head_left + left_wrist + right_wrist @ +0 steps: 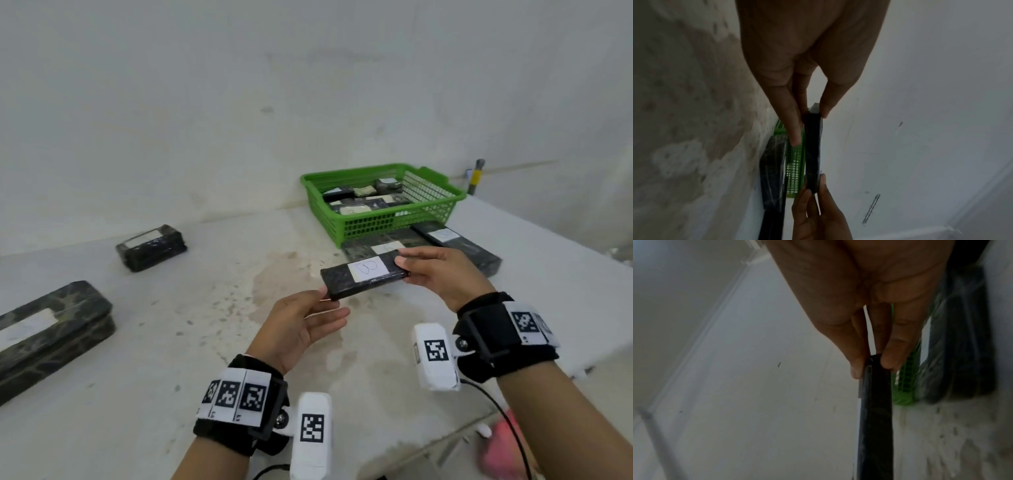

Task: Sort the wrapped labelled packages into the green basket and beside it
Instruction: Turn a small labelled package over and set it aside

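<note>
A flat black wrapped package point(365, 274) with a white handwritten label is held level above the table between both hands. My left hand point(325, 297) pinches its near left end, thumb on top, fingers below. My right hand point(404, 265) pinches its right end. The left wrist view shows the package point(813, 154) edge-on, my left hand point(813, 113) at one end. In the right wrist view my right hand point(872, 365) grips the package point(875, 410) end. The green basket point(428, 205) behind it holds several wrapped packages. Two long dark packages point(455, 246) lie beside the basket's front.
On the white stained table point(205, 325), a small black wrapped package point(150, 247) lies at the back left and a large dark one point(51, 329) at the left edge. A wall stands close behind. The table's right edge falls off near my right wrist.
</note>
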